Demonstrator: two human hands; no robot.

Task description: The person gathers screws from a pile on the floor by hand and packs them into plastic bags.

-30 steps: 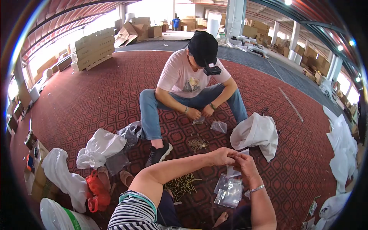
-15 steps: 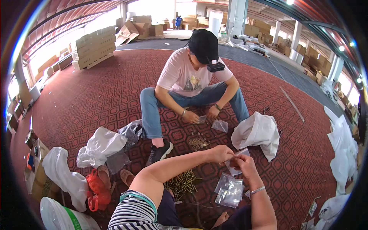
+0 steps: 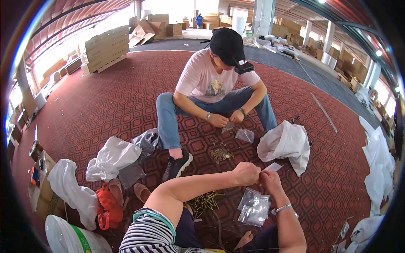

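While the screws (image 3: 205, 202) lie loose at lower centre, none of the flat bags (image 3: 254, 207) to their right looks filled. Right hand (image 3: 272, 183), fingers pinched, grips a small bag (image 3: 273, 167) right of centre; left hand (image 3: 247, 173) curled closed beside it, can't tell on what.

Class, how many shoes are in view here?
3: a black sneaker on the seated person, a slip-on beside the red plastic bag, and another slip-on just right of that. The seated person's other shoe may be hidden.
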